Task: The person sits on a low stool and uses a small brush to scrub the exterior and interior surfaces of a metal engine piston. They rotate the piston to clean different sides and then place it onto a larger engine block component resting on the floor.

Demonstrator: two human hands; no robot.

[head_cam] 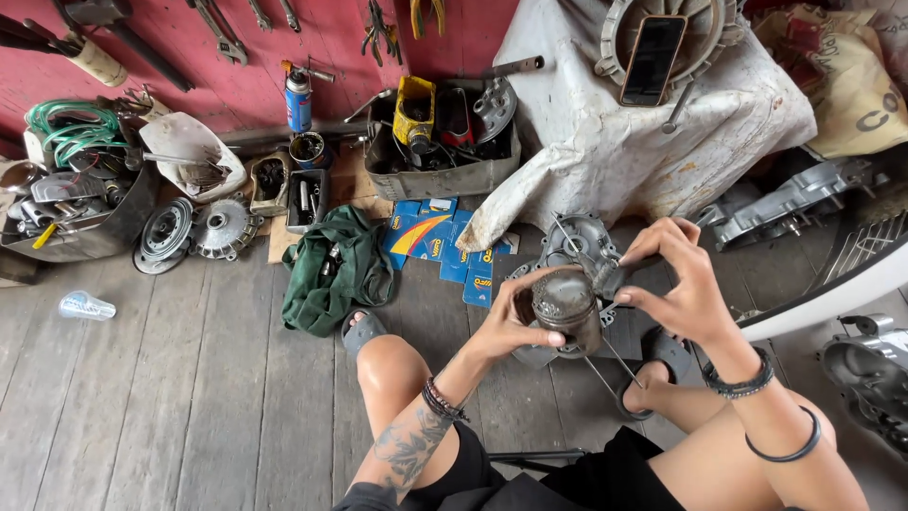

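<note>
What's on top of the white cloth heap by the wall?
A round finned metal cover with a dark phone lying on it. Whatever the white cloth covers is hidden.

The wall (322, 28) is painted a faded red, and the floor (170, 397) is weathered grey planks. Against the wall stands a blue spray can (298, 99) with a red top, beside a yellow jug (413, 109). A dark green cloth (336, 270) lies crumpled next to blue cartons (430, 237) marked with yellow and red swooshes. The metal cylinder (566, 305) is dull grey, stained brown. A dirty white sheet (605, 142) shows rust spots.
</note>
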